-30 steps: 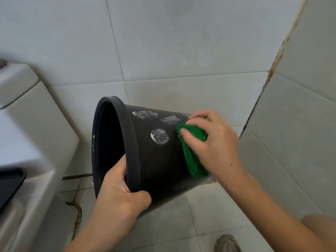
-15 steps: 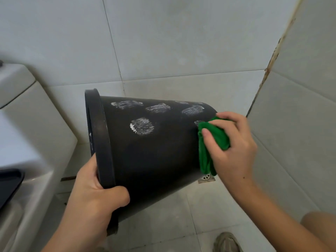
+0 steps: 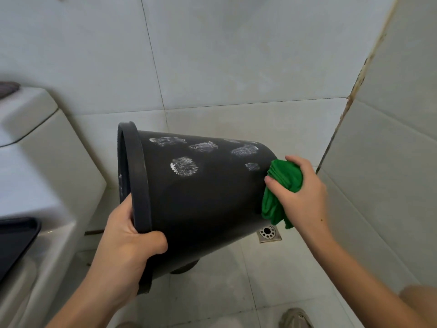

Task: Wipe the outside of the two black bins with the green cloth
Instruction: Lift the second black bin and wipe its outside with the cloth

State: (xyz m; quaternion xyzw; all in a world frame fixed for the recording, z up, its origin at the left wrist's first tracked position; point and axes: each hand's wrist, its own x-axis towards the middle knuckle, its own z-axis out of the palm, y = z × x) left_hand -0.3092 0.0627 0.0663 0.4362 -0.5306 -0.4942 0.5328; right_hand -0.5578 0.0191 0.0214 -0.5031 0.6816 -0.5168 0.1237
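Observation:
A black bin is held tipped on its side in the air, its rim to the left and its base to the right. Several white chalky smears mark its upper side. My left hand grips the rim from below, thumb over the outside. My right hand holds the bunched green cloth at the bin's base edge, touching it. A dark rounded shape shows under the bin; I cannot tell if it is a second bin.
A white toilet cistern and bowl with a black seat stand at the left. Tiled walls meet in a corner at the right. A metal floor drain lies below the cloth. A shoe shows at the bottom.
My right hand has slid the cloth along the bin's side from the middle to the base end. The bin has turned so more of its outer side faces me.

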